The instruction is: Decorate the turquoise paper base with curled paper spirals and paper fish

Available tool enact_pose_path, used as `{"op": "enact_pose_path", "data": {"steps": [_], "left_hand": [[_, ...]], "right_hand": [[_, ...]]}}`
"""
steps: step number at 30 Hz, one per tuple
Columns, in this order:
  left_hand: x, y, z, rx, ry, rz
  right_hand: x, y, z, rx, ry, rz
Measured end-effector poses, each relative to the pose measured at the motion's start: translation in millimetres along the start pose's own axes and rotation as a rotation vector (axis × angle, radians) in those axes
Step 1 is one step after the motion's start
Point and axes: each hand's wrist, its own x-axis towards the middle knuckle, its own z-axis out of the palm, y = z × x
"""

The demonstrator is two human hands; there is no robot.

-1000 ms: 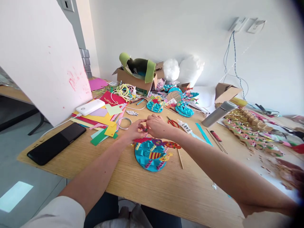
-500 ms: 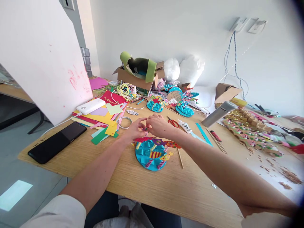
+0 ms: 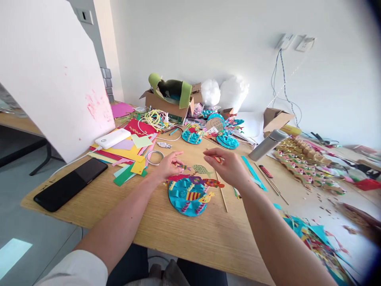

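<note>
A round blue craft base [image 3: 185, 206] stands near the table's front edge, with paper fish on twisted stems, among them a red-and-yellow striped one [image 3: 193, 196]. A green spotted fish [image 3: 201, 169] shows behind it, between my hands. My left hand [image 3: 170, 166] is at the back left of the base, fingers apart, beside a small colourful fish [image 3: 182, 167]; whether it touches that fish is unclear. My right hand [image 3: 224, 162] hovers to the right, fingers bent and parted, holding nothing visible. A wooden stick [image 3: 223, 195] lies right of the base.
Coloured paper [image 3: 126, 153], a phone [image 3: 71, 183] and a white power bank [image 3: 113, 138] lie at the left. A tape roll [image 3: 154, 157] is behind my left hand. A grey bottle [image 3: 268, 145] and a blue strip [image 3: 253, 171] are at the right. More blue crafts [image 3: 226, 141] stand behind.
My right hand has moved right, away from my left hand, and opened. The green spotted fish now shows between them. The view has shifted, and colourful scraps appear at the lower right.
</note>
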Motion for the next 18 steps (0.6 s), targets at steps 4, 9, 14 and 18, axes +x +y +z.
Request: {"op": "enact_pose_path", "data": {"steps": [4,9,14,18], "left_hand": [[2,-5,-3.3,0.025,-0.012,0.027],[3,-7,-5.2,0.023,-0.004,0.052],[4,-8,-4.3,0.047,0.036,0.055],[4,-10,-3.8,0.029,0.045,0.066]], "right_hand": [[-30,20,-8,0.218,0.266,0.139],[-58,45,-3,0.376,0.612,0.269],[-78,72,17,0.374,0.687,0.341],[-85,87,30,0.367,0.715,0.368]]}}
